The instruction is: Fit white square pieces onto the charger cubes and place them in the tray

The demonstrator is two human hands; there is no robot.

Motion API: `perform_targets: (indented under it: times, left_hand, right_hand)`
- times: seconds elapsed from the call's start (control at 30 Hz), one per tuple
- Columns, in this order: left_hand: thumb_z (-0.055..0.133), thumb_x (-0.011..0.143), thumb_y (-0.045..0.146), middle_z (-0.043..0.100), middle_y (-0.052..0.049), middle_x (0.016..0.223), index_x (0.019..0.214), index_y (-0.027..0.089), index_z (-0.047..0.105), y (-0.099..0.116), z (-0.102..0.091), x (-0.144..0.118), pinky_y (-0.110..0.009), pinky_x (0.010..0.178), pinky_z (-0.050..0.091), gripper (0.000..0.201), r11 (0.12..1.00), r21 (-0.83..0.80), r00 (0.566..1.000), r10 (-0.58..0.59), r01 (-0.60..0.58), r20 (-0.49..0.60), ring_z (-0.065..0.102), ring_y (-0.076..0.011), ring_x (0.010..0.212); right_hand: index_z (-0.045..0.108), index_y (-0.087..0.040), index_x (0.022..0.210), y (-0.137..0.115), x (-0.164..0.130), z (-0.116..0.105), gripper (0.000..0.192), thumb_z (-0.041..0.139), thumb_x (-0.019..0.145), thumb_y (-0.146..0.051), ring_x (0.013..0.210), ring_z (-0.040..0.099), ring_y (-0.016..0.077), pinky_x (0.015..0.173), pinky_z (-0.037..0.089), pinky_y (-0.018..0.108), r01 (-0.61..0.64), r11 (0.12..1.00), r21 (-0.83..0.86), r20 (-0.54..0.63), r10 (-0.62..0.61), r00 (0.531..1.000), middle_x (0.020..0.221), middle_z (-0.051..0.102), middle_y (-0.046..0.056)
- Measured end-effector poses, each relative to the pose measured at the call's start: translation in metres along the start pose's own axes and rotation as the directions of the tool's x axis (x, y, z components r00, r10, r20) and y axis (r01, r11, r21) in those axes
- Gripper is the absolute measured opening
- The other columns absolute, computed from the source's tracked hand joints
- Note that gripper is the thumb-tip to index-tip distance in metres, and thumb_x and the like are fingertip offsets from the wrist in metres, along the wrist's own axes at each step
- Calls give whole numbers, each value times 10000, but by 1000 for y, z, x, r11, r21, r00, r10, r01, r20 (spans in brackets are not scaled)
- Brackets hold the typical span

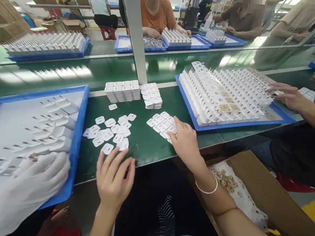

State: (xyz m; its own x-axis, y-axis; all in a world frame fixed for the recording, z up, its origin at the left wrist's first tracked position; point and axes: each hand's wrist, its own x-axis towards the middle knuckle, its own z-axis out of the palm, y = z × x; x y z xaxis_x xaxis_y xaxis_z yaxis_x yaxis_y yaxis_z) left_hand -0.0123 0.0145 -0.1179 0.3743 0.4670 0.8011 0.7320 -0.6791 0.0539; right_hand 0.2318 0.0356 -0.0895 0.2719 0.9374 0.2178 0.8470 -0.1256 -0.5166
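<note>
My left hand (115,176) is just in front of a scattered heap of loose white plates (107,134), small and rounded with a slot in each. Its fingers are spread, and the fingertips reach the nearest plates. To the right, my right hand (185,144) rests at the edge of a neat grid of white plates (161,124) lying on the green bench. Thumb and forefinger are apart and touch the grid's right side; the other fingers are partly hidden. Behind the grid stand two stacked blocks of similar plates, a wider block (123,93) and a narrower block (152,97).
A blue tray (81,126) with white pronged parts is at left, where a co-worker's gloved hand (45,174) works. Another blue tray (195,123) of white parts stands at right, near another person's hand (289,94). A cardboard box (274,194) sits below the bench.
</note>
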Motion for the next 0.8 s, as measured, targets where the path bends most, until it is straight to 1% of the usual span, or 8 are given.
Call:
perform_targets:
  times: [0.2,0.33,0.43,0.53,0.6,0.63,0.73,0.8]
  left_hand:
    - [729,801,75,776,-121,1108,968,192,691,28,9,-1,-569,1098,488,208,988,-151,999,-32,35,28,718,-333,1132]
    - [685,848,76,767,-104,1117,1043,205,716,42,12,17,-493,1014,565,235,917,-345,978,-208,201,16,707,-306,1144]
    - [654,925,174,756,-87,1146,1107,217,726,50,11,33,-430,993,587,201,682,-545,864,-463,489,196,712,-253,1108]
    - [670,945,319,732,-85,1201,1239,233,684,52,13,48,-337,919,615,307,234,-678,655,-593,697,468,723,-203,1047]
    - [720,909,359,717,-70,1169,1287,245,656,48,15,54,-268,830,621,399,26,-743,584,-636,669,504,723,-164,969]
    - [742,891,357,709,-57,1127,1288,252,657,45,15,56,-243,794,617,419,-20,-764,563,-663,644,493,715,-142,914]
    - [777,857,314,688,-21,922,1154,233,732,31,12,57,-215,695,597,311,-12,-774,556,-688,633,466,664,-100,729]
    - [783,849,293,670,-14,818,1054,210,763,23,6,56,-226,666,593,222,31,-753,583,-654,657,482,637,-103,672]
  right_hand:
    - [661,-87,1326,9,5,-5,453,634,915,-275,1022,698,378,908,533,503,-62,998,-9,-54,61,997,1112,764,197]
    - [728,-150,1227,16,8,-7,347,602,914,-233,976,728,347,887,548,473,-5,999,44,-158,12,987,1088,786,141]
    - [725,-160,1229,11,-4,-8,328,606,938,-251,1010,733,316,915,556,445,134,979,154,-331,-77,941,1133,780,126]
    - [718,-200,1239,-4,-30,-9,313,656,940,-270,1035,733,283,917,569,405,261,922,284,-385,-140,912,1160,774,105]
    - [718,-235,1231,-14,-51,-10,307,691,925,-244,1023,737,259,906,576,379,284,878,384,-335,-154,929,1157,777,80]
    - [718,-245,1224,-18,-60,-11,310,707,914,-230,1017,738,248,904,578,367,274,855,441,-295,-151,944,1153,779,70]
    - [721,-267,1193,-22,-77,-12,316,756,882,-229,1035,733,223,920,574,336,139,754,642,-105,-94,990,1159,776,44]
    - [701,-278,1216,-22,-78,-13,358,780,868,-265,1020,738,213,903,582,328,-53,630,774,132,-79,988,1141,777,34]
